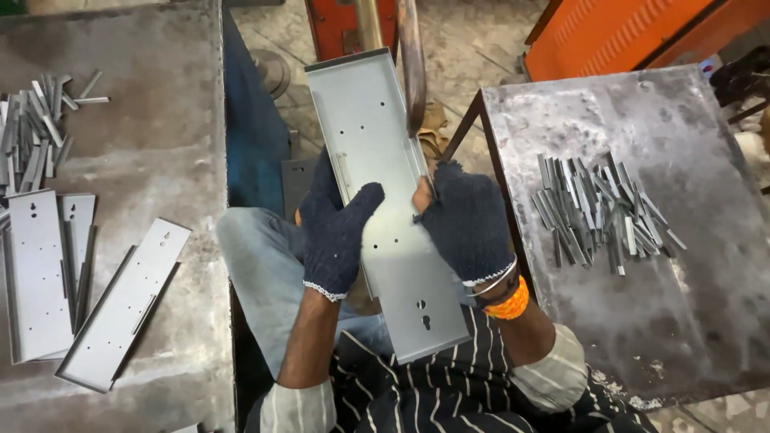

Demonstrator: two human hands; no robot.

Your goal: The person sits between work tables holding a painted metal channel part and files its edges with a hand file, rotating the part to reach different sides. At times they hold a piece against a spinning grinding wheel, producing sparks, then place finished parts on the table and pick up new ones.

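While both gloved hands clamp the long grey sheet-metal panel (385,200) over the lap, its long axis runs away from the body; left hand (337,236) and right hand (465,228) grip opposite edges, equally near.

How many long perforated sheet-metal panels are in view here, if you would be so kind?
4: one panel held in both gloved hands, three on the left table, namely two overlapping and one angled. Others may lie underneath.
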